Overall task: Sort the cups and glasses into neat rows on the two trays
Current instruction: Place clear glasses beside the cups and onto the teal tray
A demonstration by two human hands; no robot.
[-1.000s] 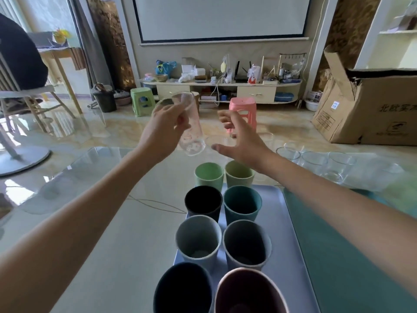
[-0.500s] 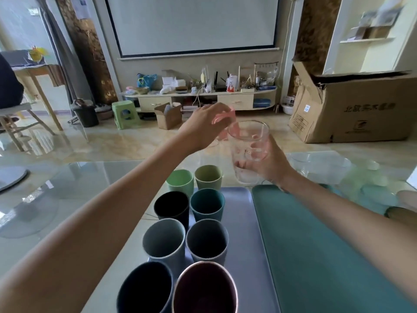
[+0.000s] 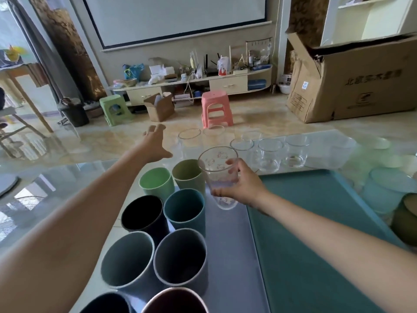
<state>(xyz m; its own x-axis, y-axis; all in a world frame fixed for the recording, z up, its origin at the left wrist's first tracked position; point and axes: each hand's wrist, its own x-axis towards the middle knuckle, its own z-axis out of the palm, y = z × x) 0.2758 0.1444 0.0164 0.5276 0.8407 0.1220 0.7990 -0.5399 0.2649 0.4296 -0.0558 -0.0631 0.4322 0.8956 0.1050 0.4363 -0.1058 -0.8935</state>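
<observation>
1. A clear glass (image 3: pixel 220 177) is gripped around its side by the right hand (image 3: pixel 242 188), held upright.
2. Just below the grip lies the grey tray (image 3: pixel 228 245); two rows of coloured cups (image 3: pixel 180 256) are already lined up beside it.
3. The green tray (image 3: pixel 316 233) is seen bare.
4. The left hand (image 3: pixel 153 145) is stretched out, fingers spread, holding nothing.
5. Beyond, several loose glasses (image 3: pixel 269 154) remain unsorted.

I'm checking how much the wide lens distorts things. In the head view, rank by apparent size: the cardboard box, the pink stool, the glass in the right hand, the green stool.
1. cardboard box
2. pink stool
3. glass, enlarged by nearness
4. green stool

The stools look similar; that order is unsure.
</observation>
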